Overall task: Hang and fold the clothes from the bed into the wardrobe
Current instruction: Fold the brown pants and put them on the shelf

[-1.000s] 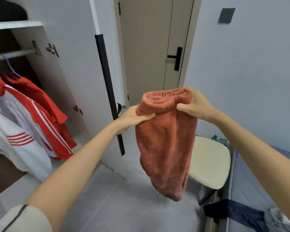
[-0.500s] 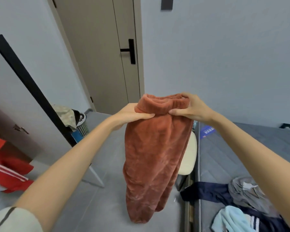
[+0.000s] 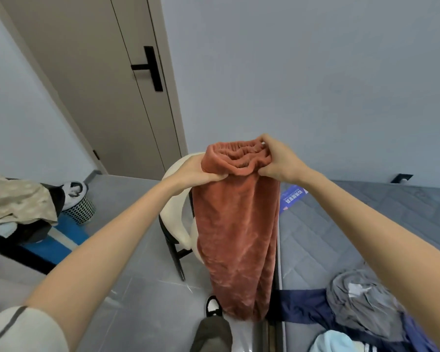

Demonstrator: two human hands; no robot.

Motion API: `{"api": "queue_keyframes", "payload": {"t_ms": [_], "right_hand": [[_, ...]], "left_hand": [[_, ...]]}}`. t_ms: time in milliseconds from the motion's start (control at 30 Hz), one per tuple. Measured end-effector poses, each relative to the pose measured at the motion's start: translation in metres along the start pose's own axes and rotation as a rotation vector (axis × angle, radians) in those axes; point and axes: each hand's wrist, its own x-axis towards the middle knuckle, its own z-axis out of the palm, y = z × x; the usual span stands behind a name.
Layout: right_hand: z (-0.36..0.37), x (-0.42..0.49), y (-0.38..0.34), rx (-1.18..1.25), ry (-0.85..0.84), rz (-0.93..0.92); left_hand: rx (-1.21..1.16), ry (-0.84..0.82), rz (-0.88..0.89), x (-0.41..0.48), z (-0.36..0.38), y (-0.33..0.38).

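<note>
L grip [image 3: 197, 171], R grip [image 3: 277, 161] still pinch rust pants [image 3: 239, 237] waistband; view now swung toward bed [image 3: 366, 224].

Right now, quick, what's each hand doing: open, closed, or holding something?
Left hand: closed, gripping the waistband of the rust-red fleece trousers.
Right hand: closed, pinching the other side of the same waistband.
</note>
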Motion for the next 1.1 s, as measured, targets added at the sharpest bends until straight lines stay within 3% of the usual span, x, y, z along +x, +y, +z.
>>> {"api": "queue_keyframes", "payload": {"t_ms": [233,367,600,900,1100], "right_hand": [[0.004,0.1,0.075,-0.056,0.127,0.037],[0.01,0.157,0.114,-0.142,0.109,0.115],[0.034,0.237,0.19,-0.252,0.121,0.307],[0.097,0.229,0.257,-0.249,0.007,0.373],[0.15,0.188,0.294,-0.381,-0.029,0.296]], "left_hand": [[-0.01,-0.013,-0.006,0.149,0.0,-0.022],[0.129,0.043,-0.006,0.227,0.0,-0.037],[-0.001,-0.015,-0.195,0.337,0.02,-0.085],[-0.168,-0.049,-0.314,0.361,0.069,-0.165],[0.172,0.08,-0.147,0.337,0.118,-0.225]]}}
